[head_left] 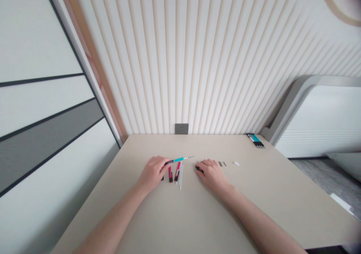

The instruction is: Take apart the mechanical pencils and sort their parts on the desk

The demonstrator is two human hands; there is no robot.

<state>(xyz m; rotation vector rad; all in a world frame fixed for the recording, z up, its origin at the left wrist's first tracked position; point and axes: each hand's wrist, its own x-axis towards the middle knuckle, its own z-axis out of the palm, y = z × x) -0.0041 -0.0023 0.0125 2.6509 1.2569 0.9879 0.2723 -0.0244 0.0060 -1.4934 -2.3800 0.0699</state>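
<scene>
My left hand [153, 172] is closed around the black end of a partly assembled pen [178, 159]. Its blue barrel points right, and a thin white refill with a dark spring-like part sticks out of the front. My right hand [211, 174] rests low over the table, fingers curled around a small black pen part [199, 168] that is partly hidden. Between the hands lie red-and-black pen barrels [177, 171] and thin white refills [181, 177]. Another black piece shows partly beneath my left hand. Right of my right hand are small dark springs [220, 164].
A small white piece [236, 163] lies farther right on the beige table [175, 220]. Several blue-and-black pens [255, 140] lie in a row at the back right corner. A ribbed wall with a dark socket [181, 129] borders the table's back; a cabinet stands left.
</scene>
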